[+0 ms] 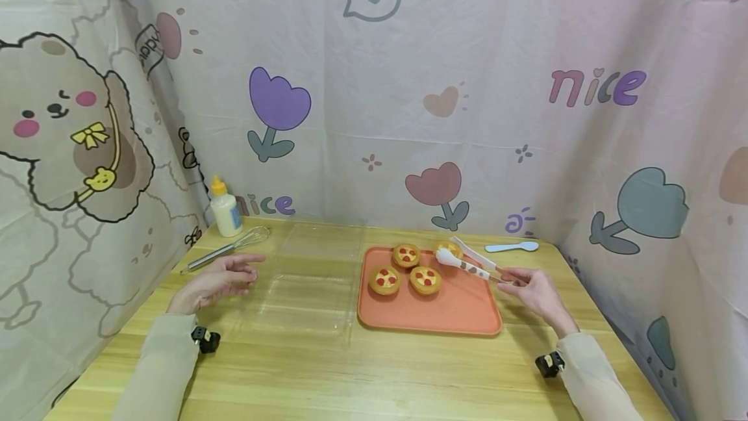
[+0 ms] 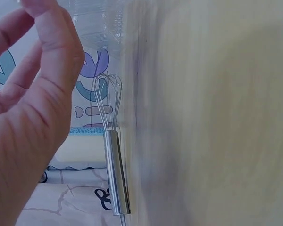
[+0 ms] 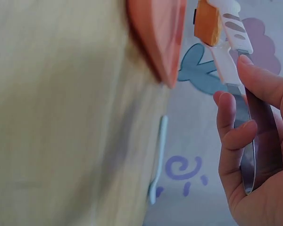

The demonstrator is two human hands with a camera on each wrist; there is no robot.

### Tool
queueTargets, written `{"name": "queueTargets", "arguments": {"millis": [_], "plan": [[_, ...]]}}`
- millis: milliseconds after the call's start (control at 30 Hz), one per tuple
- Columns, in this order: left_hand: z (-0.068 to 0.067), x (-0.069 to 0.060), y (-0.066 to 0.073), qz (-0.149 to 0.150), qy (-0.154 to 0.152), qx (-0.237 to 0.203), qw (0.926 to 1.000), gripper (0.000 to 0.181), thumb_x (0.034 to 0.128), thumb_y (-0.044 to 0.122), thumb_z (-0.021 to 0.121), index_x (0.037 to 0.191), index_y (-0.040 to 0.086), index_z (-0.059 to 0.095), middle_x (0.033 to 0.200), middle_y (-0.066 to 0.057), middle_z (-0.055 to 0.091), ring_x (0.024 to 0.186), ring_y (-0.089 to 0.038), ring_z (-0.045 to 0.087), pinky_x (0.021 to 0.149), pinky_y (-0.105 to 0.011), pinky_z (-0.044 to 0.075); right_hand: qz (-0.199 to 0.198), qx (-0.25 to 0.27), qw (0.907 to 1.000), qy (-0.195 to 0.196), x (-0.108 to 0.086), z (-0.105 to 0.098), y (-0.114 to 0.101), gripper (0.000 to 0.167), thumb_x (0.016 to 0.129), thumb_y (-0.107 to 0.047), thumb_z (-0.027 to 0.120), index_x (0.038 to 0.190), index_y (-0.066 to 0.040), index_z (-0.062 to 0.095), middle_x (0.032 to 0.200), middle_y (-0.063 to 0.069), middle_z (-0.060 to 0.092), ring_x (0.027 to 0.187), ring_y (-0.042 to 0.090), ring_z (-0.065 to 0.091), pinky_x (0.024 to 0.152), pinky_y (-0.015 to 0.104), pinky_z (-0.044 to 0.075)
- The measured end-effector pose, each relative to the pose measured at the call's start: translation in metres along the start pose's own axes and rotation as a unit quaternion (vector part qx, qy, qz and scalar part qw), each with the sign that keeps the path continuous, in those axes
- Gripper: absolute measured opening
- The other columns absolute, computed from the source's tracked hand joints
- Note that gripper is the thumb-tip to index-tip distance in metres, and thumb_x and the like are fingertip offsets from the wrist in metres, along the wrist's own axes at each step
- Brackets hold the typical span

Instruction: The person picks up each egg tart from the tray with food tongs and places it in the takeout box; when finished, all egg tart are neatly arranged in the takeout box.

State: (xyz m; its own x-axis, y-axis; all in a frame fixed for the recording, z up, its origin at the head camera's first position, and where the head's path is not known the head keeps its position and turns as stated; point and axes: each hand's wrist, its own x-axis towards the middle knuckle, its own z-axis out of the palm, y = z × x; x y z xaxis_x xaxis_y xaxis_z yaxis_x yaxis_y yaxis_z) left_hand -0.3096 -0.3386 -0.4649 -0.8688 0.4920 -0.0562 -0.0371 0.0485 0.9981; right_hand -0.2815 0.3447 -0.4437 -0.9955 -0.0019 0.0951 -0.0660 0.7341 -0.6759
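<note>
My empty left hand (image 1: 215, 282), fingers relaxed, has a whisk (image 2: 115, 162) beyond and a clear container (image 1: 310, 291) to its right, while nearer my right hand (image 1: 539, 294) a tray (image 1: 432, 318) bears three mini pizzas (image 1: 384, 282), a fourth (image 3: 206, 23) clasped in the tongs (image 3: 263, 136) it grips.

The left forearm (image 1: 160, 369) and the right forearm (image 1: 596, 379), both sleeved to the wrist, are stretched forward and angled inward, with the hands held well apart. On the left hand (image 1: 216, 280), the index finger (image 1: 251, 258) is extended and the other fingers are loosely bent. The right hand (image 1: 536, 294) is set in a grip, its thumb (image 3: 266, 87) placed opposite the curled fingers (image 3: 239, 136).
</note>
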Motion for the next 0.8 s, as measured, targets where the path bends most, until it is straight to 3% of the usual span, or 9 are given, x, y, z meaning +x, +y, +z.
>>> {"name": "queueTargets", "arguments": {"millis": [267, 500, 700, 800], "plan": [[0.002, 0.0, 0.0, 0.001, -0.006, -0.011, 0.9999, 0.054, 0.0994, 0.001, 0.051, 0.148, -0.008, 0.028, 0.102, -0.003, 0.068, 0.089, -0.014, 0.065, 0.079, -0.032, 0.061, -0.008, 0.025, 0.9996, 0.006, -0.003, 0.003, -0.021, 0.049, 0.085, -0.035, 0.076, 0.128, -0.012, 0.066, 0.117, 0.009, 0.071, 0.107, 0.023, 0.067, 0.076, 0.014, 0.052], [0.001, 0.0, 0.0, 0.006, -0.015, -0.021, 0.9996, 0.052, 0.0991, 0.0, 0.051, 0.147, -0.006, 0.032, 0.103, -0.004, 0.068, 0.091, -0.014, 0.066, 0.08, -0.033, 0.061, -0.009, 0.03, 0.9995, 0.008, -0.004, 0.013, -0.039, 0.049, 0.083, -0.035, 0.079, 0.125, -0.013, 0.068, 0.116, 0.009, 0.072, 0.1, 0.021, 0.066, 0.067, 0.016, 0.049], [0.001, 0.0, 0.0, 0.006, -0.011, -0.016, 0.9998, 0.053, 0.0988, 0.0, 0.052, 0.148, -0.006, 0.032, 0.103, -0.004, 0.068, 0.092, -0.014, 0.066, 0.08, -0.033, 0.061, -0.017, 0.03, 0.9994, 0.005, -0.005, 0.024, -0.054, 0.049, 0.083, -0.032, 0.079, 0.125, -0.009, 0.068, 0.114, 0.008, 0.073, 0.106, 0.023, 0.066, 0.079, 0.018, 0.051], [0.001, 0.0, -0.001, 0.002, -0.008, -0.017, 0.9998, 0.054, 0.0985, 0.0, 0.052, 0.148, -0.006, 0.03, 0.103, -0.004, 0.068, 0.091, -0.014, 0.066, 0.08, -0.032, 0.061, -0.023, 0.03, 0.9993, 0.004, -0.005, 0.031, -0.061, 0.047, 0.082, -0.03, 0.08, 0.123, -0.01, 0.069, 0.109, 0.006, 0.075, 0.098, 0.02, 0.067, 0.076, 0.019, 0.052]]}}
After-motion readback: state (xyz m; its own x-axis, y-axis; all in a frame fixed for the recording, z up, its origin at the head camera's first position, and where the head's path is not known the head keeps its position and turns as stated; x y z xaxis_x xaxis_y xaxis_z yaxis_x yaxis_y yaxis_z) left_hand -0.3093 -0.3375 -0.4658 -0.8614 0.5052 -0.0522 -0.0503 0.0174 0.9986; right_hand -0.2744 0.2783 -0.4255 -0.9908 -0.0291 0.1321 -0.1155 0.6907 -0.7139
